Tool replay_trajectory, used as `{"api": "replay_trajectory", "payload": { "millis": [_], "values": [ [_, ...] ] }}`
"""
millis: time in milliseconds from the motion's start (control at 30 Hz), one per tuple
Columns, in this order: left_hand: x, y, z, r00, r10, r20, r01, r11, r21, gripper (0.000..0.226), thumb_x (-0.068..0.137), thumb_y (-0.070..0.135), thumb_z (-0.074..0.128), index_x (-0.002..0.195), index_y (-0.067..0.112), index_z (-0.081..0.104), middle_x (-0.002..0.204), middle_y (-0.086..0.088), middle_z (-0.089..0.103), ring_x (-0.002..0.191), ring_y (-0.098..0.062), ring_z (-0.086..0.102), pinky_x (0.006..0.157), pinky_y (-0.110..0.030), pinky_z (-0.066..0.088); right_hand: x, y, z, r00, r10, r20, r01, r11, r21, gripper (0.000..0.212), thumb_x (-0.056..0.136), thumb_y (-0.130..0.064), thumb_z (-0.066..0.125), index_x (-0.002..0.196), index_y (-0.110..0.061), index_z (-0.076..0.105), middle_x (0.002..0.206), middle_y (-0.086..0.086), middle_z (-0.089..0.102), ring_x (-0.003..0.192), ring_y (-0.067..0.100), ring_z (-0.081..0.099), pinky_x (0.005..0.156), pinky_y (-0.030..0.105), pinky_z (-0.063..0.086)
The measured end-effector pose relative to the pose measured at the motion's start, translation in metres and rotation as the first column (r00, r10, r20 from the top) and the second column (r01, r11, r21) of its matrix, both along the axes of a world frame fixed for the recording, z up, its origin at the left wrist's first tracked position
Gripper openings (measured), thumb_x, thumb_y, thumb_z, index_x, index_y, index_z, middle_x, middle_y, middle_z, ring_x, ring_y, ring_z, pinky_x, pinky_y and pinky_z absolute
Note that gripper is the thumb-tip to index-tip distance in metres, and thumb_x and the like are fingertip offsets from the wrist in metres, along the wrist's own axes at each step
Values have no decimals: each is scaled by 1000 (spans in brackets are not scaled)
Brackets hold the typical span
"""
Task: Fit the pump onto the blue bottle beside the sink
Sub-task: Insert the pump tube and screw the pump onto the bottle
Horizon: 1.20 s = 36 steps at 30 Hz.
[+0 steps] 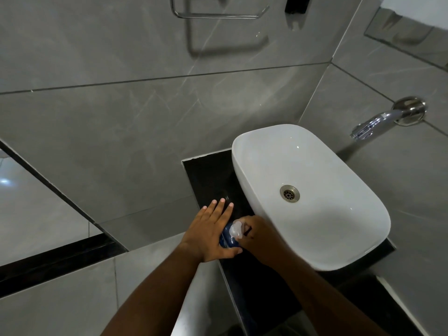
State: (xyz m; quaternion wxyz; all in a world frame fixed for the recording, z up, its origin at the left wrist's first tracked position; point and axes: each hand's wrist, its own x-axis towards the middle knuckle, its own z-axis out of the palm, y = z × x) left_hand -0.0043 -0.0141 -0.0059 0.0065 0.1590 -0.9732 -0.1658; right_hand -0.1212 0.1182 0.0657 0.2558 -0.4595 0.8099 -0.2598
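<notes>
Sink (315, 166) stands beside our left hand (208, 234), which steadies the blue bottle (226, 238) with straight fingers, while our right hand (257, 235) grips the pump (236, 229).

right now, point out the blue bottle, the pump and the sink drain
blue bottle (227, 240): head view, on its blue shoulder showing between the two hands
pump (236, 228): head view, on the clear pump head atop the bottle
sink drain (289, 193): head view, on the metal strainer in the basin floor
</notes>
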Motion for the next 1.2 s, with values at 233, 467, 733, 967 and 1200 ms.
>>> {"api": "replay_trajectory", "payload": {
  "millis": [233, 467, 733, 967, 1200],
  "values": [
    [-4, -1, 5, 999, -35, -16, 34, 999, -28, 114, 74, 93, 34, 152, 26, -15, 162, -5, -16, 149, -22, -18, 119, -39, -10, -11, 3, -10, 1000, -14, -13, 13, 996, -91, 42, 77, -29, 70, 116, -21, 58, 99, -12, 57, 84, 2, 56, 81, 22, 47],
    [-9, -3, 5, 994, -64, -89, 74, 991, 110, 116, 76, 84, 51, 156, 21, -4, 160, 5, -10, 148, -12, -13, 119, -32, -7, -13, 0, -10, 998, -56, 27, 58, 996, -72, 20, 75, -33, 72, 90, -23, 63, 77, -9, 63, 69, 6, 63, 60, 15, 48],
    [-9, -3, 0, 993, -63, -105, 69, 996, 53, 114, 77, 87, 45, 155, 22, -7, 162, 1, -8, 148, -10, -18, 117, -29, -13, -9, 8, -11, 993, -66, 96, 79, 986, -147, 23, 78, -17, 71, 82, -35, 58, 73, -13, 59, 67, -1, 60, 54, 13, 48],
    [-9, -5, -2, 992, -67, -108, 79, 991, 105, 113, 76, 87, 46, 152, 29, -16, 162, 2, -11, 147, -8, -19, 116, -28, -12, -10, 9, -14, 986, -106, 128, 124, 982, -146, 21, 77, -23, 73, 95, -20, 62, 83, -7, 64, 74, 7, 63, 65, 14, 52],
    [-8, -6, -2, 991, -76, -108, 87, 991, 104, 114, 77, 86, 47, 152, 28, -17, 162, 3, -13, 147, -9, -19, 117, -29, -12, -6, 5, -19, 956, -187, 225, 221, 966, -136, 28, 73, -27, 79, 94, -16, 64, 86, -4, 68, 79, 10, 66, 69, 21, 56]
  ]
}}
